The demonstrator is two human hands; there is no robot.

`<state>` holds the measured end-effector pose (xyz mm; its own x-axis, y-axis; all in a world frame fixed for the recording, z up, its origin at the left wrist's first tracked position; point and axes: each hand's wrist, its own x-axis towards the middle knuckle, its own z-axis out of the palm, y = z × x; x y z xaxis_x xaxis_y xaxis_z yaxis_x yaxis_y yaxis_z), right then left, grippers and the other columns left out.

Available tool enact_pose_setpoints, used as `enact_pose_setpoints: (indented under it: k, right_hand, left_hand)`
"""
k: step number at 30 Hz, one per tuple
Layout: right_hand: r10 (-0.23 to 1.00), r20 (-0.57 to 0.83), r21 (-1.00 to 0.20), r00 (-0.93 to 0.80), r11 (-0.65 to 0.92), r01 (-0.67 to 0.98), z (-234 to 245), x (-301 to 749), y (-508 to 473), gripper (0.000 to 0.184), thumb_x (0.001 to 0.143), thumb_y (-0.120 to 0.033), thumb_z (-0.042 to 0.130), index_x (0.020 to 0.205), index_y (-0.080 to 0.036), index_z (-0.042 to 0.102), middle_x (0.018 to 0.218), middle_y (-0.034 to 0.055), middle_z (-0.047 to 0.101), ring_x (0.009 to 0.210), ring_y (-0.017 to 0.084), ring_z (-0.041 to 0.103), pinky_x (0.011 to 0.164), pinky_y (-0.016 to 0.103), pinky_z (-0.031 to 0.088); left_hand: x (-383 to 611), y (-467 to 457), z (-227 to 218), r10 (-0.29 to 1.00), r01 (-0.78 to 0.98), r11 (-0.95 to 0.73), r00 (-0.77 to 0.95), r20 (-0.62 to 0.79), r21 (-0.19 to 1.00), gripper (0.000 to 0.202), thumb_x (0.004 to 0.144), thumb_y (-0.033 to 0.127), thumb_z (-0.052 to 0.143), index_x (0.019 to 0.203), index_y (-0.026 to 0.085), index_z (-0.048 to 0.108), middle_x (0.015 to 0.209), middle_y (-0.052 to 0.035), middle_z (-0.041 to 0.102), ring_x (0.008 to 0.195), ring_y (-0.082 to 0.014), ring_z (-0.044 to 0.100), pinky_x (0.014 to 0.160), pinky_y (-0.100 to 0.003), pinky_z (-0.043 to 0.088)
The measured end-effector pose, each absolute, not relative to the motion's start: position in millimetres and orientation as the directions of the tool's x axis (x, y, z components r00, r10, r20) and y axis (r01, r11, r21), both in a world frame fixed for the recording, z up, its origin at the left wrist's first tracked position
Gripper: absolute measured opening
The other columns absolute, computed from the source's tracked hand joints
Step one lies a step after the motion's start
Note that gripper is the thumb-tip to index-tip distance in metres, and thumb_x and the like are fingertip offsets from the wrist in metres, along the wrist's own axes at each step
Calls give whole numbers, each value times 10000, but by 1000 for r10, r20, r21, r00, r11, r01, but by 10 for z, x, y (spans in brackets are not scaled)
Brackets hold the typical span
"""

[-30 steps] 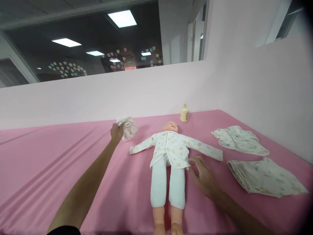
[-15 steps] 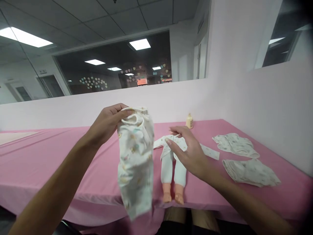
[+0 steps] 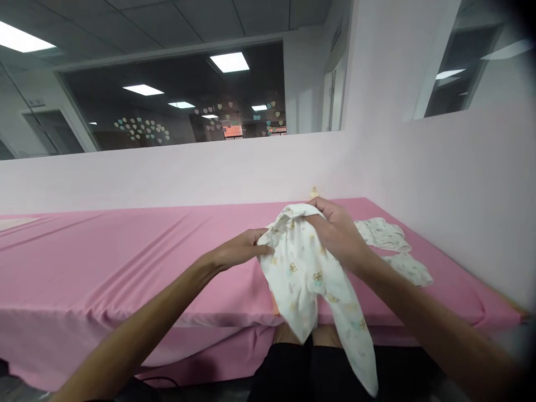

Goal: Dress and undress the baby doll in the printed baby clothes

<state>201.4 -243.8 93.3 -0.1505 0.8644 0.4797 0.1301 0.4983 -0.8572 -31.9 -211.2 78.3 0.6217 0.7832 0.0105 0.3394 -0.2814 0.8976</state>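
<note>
A pair of white baby pants (image 3: 297, 268) with small printed figures hangs between my hands, its legs dangling over the table's front edge. My left hand (image 3: 247, 248) pinches the waistband at its left side. My right hand (image 3: 335, 226) is closed on the waistband's right side, its fingers partly hidden by the cloth. Behind the pants lies the doll, almost wholly covered from view; only a bit of its orange-toned leg (image 3: 275, 304) shows at the left edge of the cloth.
A pink cloth covers the table (image 3: 146, 251). To the right lie two patterned white garments, a farther one (image 3: 383, 234) and a nearer folded one (image 3: 410, 269). A pale yellow bottle (image 3: 314, 192) stands at the back by the wall, partly hidden. A mirror (image 3: 176, 84) spans the wall.
The pants have moved right, in front of the doll, and opened out so both legs hang apart. My right hand, empty before, has taken hold of the waistband. The view has shifted somewhat.
</note>
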Motion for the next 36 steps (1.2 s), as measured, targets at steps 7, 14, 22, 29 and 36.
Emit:
enact_pose_setpoints:
  k: [7,14,22,29,36]
  right_hand:
    - [859,512,-817,5,485,313,1100,2455,-1617,257,808,-410,656,709,-184,583,658,-5,530,554,105,433,472,228,293]
    - [761,635,-763,128,595,252,1461,2531,-1026,195,838,-294,612,692,-188,538,634,-25,447,567,97,404,503,235,289]
    - [859,505,-821,80,450,351,964,2705,-1242,216,856,-393,607,792,-187,592,751,12,567,675,131,494,589,253,388]
    - [850,445,-736,-282,526,425,928,2618,-1564,407,775,-366,702,1136,-194,631,1190,102,616,1047,208,574,894,353,460]
    - [828,399,-837,-395,505,211,990,2333,-1967,196,759,-323,705,860,-167,644,781,7,633,717,125,562,662,269,440]
  left_hand:
    - [-367,-1418,1063,873,404,-464,359,330,788,313,823,458,650,900,155,640,925,-24,667,871,-173,594,789,-279,445]
    - [-83,-804,1720,686,281,-721,165,709,633,263,785,347,653,945,139,656,910,-61,669,833,-167,599,753,-272,460]
    - [-38,-1211,1289,806,202,-583,267,528,787,321,767,351,663,1014,146,659,968,-62,687,819,-148,613,790,-286,486]
    - [118,-1426,1174,803,251,-523,464,373,814,355,746,381,716,998,140,648,964,-69,669,854,-160,614,780,-293,480]
    - [299,-1692,1175,750,216,-574,524,403,790,334,771,353,714,1026,151,635,988,-54,649,861,-134,596,759,-257,461]
